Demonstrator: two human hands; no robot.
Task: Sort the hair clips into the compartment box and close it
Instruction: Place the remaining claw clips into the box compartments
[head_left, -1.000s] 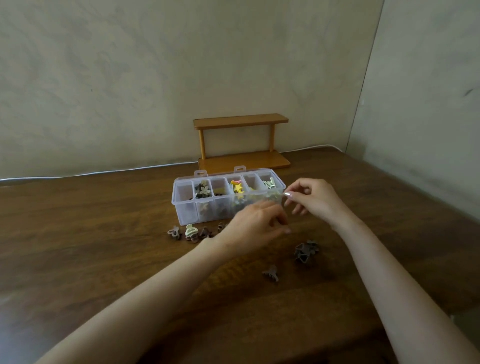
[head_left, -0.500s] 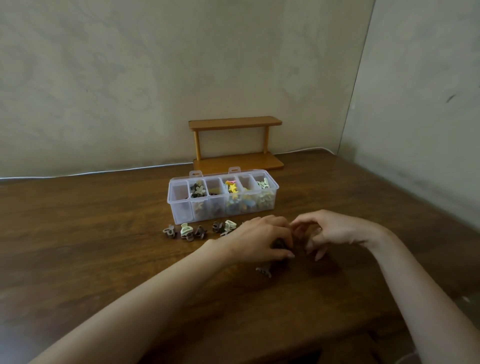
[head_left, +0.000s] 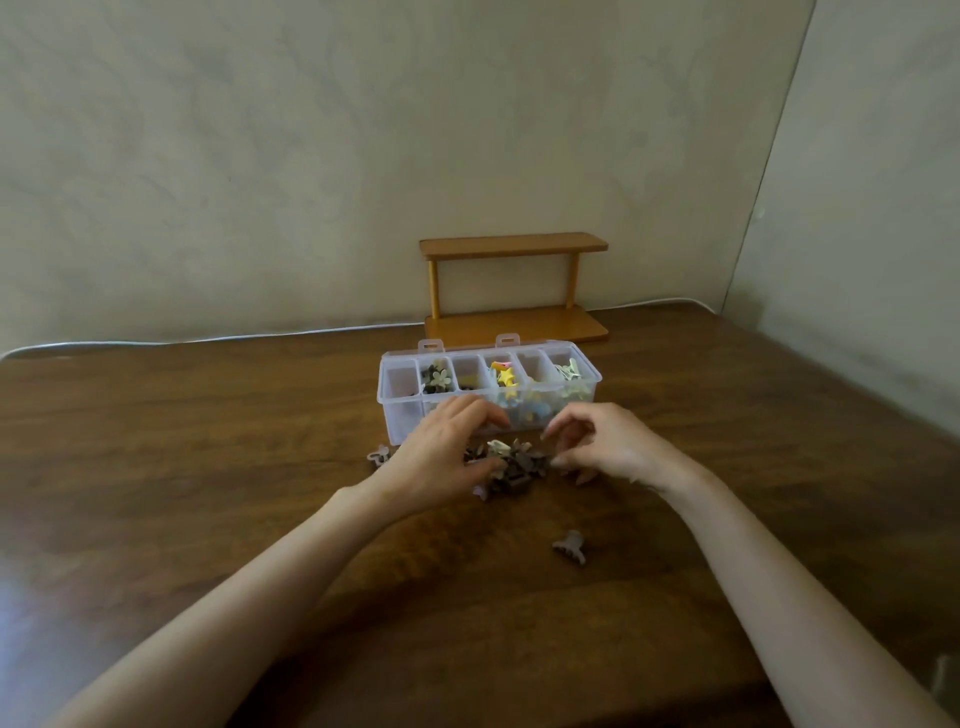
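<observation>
A clear plastic compartment box (head_left: 400, 415) stands open on the wooden table (head_left: 208, 467), with brown, yellow and pale clips in several cells. In front of it lies a heap of brown and cream hair clips (head_left: 514, 465). My left hand (head_left: 441, 452) curls around the heap's left side, and my right hand (head_left: 602, 444) cups its right side, fingers bent and touching the clips. One grey clip (head_left: 570, 546) lies alone nearer to me. Another pale clip (head_left: 378, 456) sits left of my left hand.
A small two-tier wooden shelf (head_left: 514, 286) stands behind the box against the wall. A white cable (head_left: 208, 340) runs along the table's back edge. A side wall closes the right.
Both hands have come together in front of the box and pushed the scattered clips into one heap. One second ago my right hand was up at the box's right end.
</observation>
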